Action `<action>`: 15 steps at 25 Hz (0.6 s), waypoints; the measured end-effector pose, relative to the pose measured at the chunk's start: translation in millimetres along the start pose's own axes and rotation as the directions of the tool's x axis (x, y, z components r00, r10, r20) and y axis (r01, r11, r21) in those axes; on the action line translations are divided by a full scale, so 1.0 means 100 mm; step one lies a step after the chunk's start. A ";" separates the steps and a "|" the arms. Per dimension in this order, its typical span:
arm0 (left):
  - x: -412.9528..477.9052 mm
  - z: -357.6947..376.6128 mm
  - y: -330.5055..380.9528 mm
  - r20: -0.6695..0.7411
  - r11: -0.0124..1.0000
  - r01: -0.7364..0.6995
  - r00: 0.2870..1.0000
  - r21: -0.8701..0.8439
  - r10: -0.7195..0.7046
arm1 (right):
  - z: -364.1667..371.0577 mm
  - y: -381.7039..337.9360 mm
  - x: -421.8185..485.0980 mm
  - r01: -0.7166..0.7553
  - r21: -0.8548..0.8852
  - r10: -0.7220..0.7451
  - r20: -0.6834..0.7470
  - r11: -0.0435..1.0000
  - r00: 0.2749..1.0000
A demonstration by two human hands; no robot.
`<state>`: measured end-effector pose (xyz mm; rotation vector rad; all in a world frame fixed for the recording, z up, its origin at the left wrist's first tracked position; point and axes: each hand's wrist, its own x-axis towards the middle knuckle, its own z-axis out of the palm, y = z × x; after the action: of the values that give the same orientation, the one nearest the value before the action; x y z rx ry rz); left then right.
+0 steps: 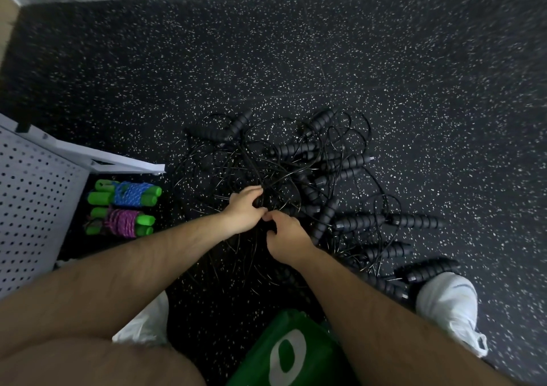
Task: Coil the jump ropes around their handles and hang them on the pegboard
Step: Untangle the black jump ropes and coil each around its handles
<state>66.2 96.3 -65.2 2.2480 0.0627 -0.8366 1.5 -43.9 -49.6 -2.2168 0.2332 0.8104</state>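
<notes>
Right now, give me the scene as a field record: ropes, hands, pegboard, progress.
black ropes: tangled pile on the floor, uncoiled
left hand: grips cords in the pile
right hand: fingers curled at the cords beside left hand; grip unclear
blue rope: coiled round green handles, on floor by pegboard
purple rope: coiled likewise, next to blue rope
pegboard: at left; no rope hung on the part in view
bag: green, near the person's feet
progress: two coiled, none hung

It's a gym: speckled black rubber flooring (384, 60) spreads from the white pegboard (29, 208). Just right of the pegboard lie two coiled green-handled ropes (127, 193), beyond them a tangle of black jump ropes (296, 160).
</notes>
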 end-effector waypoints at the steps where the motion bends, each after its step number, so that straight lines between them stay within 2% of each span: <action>1: 0.00 0.00 0.01 -0.031 0.998 -0.011 0.999 -0.056 0.009 | -0.01 0.00 0.03 0.010 0.012 -0.010 -0.030 1.000 1.000; 3: -0.03 -0.02 0.07 -0.055 0.979 -0.001 0.998 -0.203 -0.010 | -0.05 -0.02 0.06 0.025 0.037 -0.023 -0.062 0.999 0.998; 5: -0.05 -0.06 0.16 -0.036 0.917 0.011 0.999 -0.398 -0.028 | -0.06 -0.06 0.07 0.046 0.060 -0.039 -0.109 0.997 0.993; 8: -0.11 -0.16 0.32 -0.003 0.741 0.042 0.998 -0.670 -0.059 | -0.09 -0.13 0.04 0.046 0.195 0.006 -0.259 0.980 0.966; 9: -0.14 -0.21 0.38 0.011 0.685 0.052 0.998 -0.726 -0.064 | -0.13 -0.16 0.04 0.041 0.259 0.029 -0.262 0.965 0.965; 11: -0.23 -0.32 0.49 0.016 0.630 0.044 0.999 -0.775 -0.049 | -0.26 -0.27 0.03 0.045 0.340 0.018 -0.181 0.939 0.983; 12: -0.28 -0.39 0.56 -0.001 0.643 0.020 0.999 -0.766 -0.033 | -0.34 -0.33 0.00 0.065 0.357 -0.006 -0.164 0.932 0.986; 14: -0.44 -0.55 0.68 -0.020 0.703 -0.034 0.999 -0.711 0.027 | -0.56 -0.50 -0.10 0.131 0.388 -0.046 -0.222 0.912 0.974; 15: -0.53 -0.65 0.74 0.028 0.730 -0.032 0.997 -0.683 0.069 | -0.69 -0.60 -0.16 0.164 0.411 -0.054 -0.266 0.897 0.962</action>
<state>80.4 94.4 45.6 1.5149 0.2453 -0.6900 46.0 -52.1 32.2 -1.8826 0.3671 0.3686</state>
